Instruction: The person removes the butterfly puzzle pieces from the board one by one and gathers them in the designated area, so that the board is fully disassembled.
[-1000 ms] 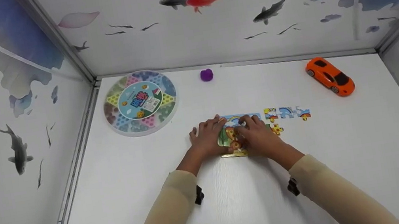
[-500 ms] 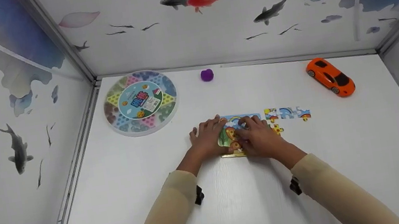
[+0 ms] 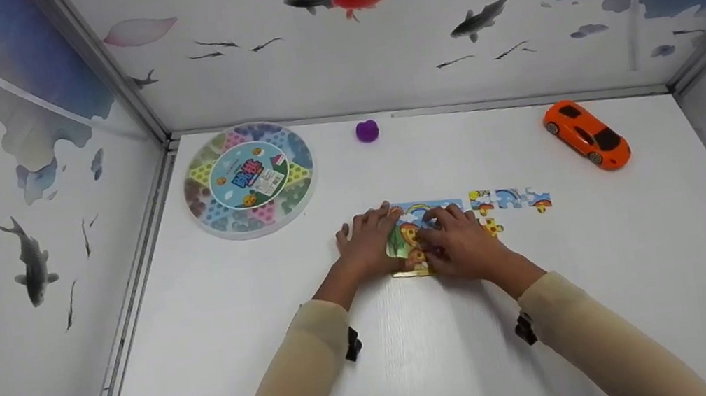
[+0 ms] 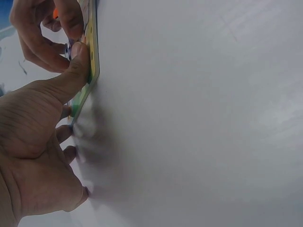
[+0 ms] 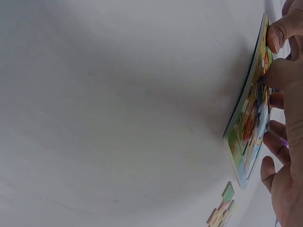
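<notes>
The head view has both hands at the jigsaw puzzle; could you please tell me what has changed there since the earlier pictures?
The right hand has shifted very slightly to the right over the jigsaw puzzle; no taking hold or letting go shows. The left hand, loose puzzle pieces, orange toy car, purple object and round Chinese checkers set look as they were.

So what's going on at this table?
Someone is working on a puzzle. The left grip rests on its left side; the right grip is over its right side and seems to pinch a piece. Loose pieces lie farther right. Toward the back sit a round game, a purple thing and an orange car.
</notes>
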The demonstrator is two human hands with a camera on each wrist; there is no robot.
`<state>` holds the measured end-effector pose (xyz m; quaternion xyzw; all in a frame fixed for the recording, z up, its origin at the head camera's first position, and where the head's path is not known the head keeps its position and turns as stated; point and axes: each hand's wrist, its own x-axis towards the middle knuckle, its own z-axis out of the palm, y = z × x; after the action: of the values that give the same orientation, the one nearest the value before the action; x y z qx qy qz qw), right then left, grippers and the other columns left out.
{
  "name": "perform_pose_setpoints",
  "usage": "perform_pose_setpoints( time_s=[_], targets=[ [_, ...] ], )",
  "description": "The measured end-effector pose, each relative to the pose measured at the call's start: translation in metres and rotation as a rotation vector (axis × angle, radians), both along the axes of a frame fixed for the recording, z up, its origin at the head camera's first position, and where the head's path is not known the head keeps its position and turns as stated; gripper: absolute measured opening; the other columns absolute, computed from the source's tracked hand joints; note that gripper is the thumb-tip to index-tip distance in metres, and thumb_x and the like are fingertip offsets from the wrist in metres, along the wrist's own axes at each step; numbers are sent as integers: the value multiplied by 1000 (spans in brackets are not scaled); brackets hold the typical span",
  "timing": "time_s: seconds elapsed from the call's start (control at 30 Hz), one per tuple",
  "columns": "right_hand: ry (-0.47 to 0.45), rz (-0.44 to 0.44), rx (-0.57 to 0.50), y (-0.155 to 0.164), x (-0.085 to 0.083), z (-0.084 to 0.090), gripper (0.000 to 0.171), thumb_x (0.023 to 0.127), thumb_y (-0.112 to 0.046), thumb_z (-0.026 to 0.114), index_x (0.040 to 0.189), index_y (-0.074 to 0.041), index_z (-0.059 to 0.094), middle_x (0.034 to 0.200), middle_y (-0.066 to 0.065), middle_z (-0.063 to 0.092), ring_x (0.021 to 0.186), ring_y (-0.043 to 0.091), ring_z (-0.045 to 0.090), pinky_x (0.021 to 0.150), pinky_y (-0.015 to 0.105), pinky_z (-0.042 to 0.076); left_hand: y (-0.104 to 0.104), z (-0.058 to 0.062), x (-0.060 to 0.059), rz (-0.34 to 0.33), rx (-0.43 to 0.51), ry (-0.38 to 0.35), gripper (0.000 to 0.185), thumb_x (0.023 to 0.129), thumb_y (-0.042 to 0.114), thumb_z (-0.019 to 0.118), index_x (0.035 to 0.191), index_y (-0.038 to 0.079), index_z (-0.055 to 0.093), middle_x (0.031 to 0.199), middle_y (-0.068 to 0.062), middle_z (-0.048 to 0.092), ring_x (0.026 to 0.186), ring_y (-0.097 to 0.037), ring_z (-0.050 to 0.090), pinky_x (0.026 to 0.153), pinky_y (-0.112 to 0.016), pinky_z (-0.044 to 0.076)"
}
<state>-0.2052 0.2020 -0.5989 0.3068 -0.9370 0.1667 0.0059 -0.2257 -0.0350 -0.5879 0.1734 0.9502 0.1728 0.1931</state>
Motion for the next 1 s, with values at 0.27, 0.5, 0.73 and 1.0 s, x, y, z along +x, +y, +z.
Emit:
perform_pose_setpoints(
  time_s=[0.27, 0.5, 0.73, 1.0],
  targets=[
    [59, -17, 1, 4, 1, 1, 27, 99, -31, 81, 121, -15, 79, 144, 15, 66, 126, 38, 58, 102, 71, 48, -1, 0, 0, -6, 13, 1, 104, 95, 58, 84, 178, 35, 25, 188, 4, 16, 170, -32, 20, 133, -71, 20],
    [4, -57, 21, 12, 1, 3, 24, 99, -34, 83, 108, -13, 76, 147, 16, 65, 131, 38, 58, 108, 69, 45, -1, 3, 1, -6, 24, -2, 104, 95, 58, 84, 178, 34, 25, 188, 4, 16, 170, -32, 19, 133, -72, 19],
    [-54, -100, 23, 24, 2, 6, 23, 98, -32, 83, 107, -12, 77, 149, 15, 64, 134, 40, 57, 112, 69, 42, -1, 0, -1, -5, 24, 5, 105, 94, 57, 85, 177, 33, 26, 188, 3, 17, 170, -32, 20, 133, -71, 19],
    [-100, -143, 21, 40, 4, 8, 23, 98, -34, 84, 101, -13, 75, 152, 16, 62, 140, 44, 53, 117, 69, 39, -2, -2, 0, -9, 31, 7, 104, 94, 59, 84, 177, 34, 27, 188, 4, 16, 170, -33, 20, 133, -72, 19]
  ],
)
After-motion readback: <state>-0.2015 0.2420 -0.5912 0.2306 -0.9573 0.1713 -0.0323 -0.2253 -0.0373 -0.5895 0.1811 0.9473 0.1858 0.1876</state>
